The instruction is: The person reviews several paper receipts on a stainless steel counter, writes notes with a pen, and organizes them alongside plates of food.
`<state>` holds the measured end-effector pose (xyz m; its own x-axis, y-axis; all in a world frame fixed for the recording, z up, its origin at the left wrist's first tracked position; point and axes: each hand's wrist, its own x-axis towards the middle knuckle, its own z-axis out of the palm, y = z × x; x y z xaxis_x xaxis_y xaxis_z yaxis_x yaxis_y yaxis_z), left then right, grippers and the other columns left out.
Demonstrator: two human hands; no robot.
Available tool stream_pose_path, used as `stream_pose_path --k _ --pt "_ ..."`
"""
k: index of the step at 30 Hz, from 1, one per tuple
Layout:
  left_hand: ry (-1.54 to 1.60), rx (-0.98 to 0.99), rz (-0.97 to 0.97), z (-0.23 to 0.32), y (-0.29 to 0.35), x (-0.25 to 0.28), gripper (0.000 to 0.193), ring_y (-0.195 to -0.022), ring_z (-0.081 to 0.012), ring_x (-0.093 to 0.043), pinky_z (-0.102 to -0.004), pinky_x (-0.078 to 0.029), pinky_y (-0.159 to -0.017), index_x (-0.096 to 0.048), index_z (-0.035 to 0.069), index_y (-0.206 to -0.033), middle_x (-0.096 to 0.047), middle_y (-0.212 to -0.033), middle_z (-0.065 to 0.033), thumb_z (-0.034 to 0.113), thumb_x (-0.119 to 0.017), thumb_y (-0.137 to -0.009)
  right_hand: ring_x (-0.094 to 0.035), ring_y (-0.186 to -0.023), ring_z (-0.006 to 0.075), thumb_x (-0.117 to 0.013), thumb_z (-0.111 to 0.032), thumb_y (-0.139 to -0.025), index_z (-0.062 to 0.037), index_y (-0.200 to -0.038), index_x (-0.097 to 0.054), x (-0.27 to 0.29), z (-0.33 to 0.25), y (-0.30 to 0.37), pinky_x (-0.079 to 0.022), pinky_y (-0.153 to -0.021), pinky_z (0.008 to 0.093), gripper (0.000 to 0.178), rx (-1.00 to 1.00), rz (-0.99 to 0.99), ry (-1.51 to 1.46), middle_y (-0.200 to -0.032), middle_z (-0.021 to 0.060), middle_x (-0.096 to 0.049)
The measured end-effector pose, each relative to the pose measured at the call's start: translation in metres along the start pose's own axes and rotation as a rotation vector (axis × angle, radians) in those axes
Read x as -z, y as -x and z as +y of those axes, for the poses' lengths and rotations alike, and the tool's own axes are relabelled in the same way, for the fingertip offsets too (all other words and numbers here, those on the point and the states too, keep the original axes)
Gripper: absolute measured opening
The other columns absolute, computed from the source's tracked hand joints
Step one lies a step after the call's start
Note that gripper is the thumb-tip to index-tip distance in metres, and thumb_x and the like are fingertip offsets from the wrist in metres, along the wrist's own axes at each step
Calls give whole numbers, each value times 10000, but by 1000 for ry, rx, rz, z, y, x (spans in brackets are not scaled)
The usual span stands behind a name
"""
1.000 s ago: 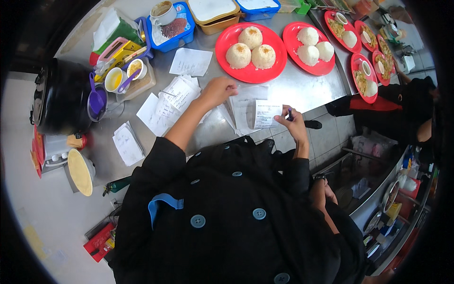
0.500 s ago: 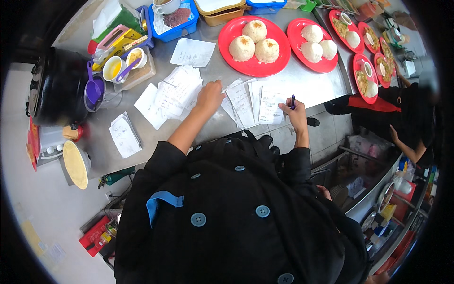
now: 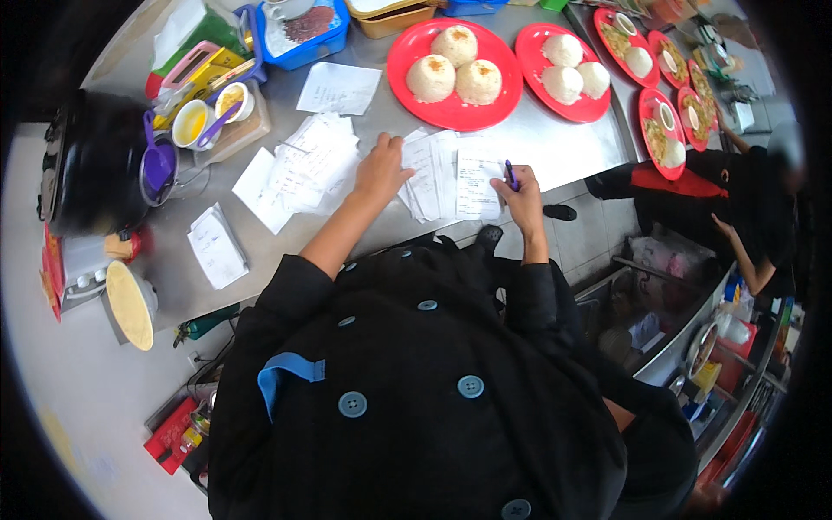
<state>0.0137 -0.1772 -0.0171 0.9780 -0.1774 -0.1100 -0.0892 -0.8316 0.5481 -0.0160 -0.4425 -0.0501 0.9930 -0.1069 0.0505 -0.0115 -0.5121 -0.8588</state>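
My right hand grips a purple pen, its thumb at the right edge of a printed paper slip. That slip lies on the right of an overlapping row of handwritten slips along the steel table's near edge. My left hand is open, fingers apart and pointing away from me, and holds nothing. It sits between that row and a loose heap of slips to its left. Farther left rests a small stack of slips, and one larger sheet lies beyond the heap.
Red plates of domed rice stand at the back, with more plates of food on the right. White cups, purple spoons, a blue tub and a black pot crowd the left. A person in black stands at right.
The view has shifted slightly, so the table things sit a little farther left. My left hand's fingers have spread. The pen in my right hand now leans the other way.
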Motion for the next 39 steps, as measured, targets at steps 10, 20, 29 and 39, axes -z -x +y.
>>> stream_pose_path --k 10,20,29,39 --pt "25 29 8 -4 -3 -11 449 -940 -343 -551 -398 -475 -773 -469 16 -1010 -480 -1032 -167 108 -739 -664 -358 -510 77 -688 -83 -727 -9 -643 -487 5 8 -2 -322 -463 257 230 -250 -8 -163 -542 -22 -405" --pt "37 -66 40 0 -5 -9 441 -930 -317 -539 -381 -463 -758 -458 59 -992 -549 -939 -149 58 -735 -649 -358 -511 83 -687 -82 -718 -11 -620 -461 4 11 -2 -327 -464 268 256 -259 -11 -145 -532 -4 -400" --pt "948 138 -194 -9 3 -24 698 -1090 -228 -506 -310 -489 -789 -295 8 -1291 -493 -1206 -154 -58 -637 -685 -395 -504 83 -677 -80 -731 -2 -649 -485 6 12 -1 -348 -466 260 223 -255 -20 -147 -549 -4 -431" --pt "670 -178 -214 43 51 -36 793 -1259 -406 -285 -382 -244 -1050 -71 -20 -1382 -227 -1371 -269 -55 -496 -714 -457 -581 57 -653 -50 -781 37 -814 -597 9 14 1 -379 -541 212 109 -328 -66 -208 -658 -17 -530"
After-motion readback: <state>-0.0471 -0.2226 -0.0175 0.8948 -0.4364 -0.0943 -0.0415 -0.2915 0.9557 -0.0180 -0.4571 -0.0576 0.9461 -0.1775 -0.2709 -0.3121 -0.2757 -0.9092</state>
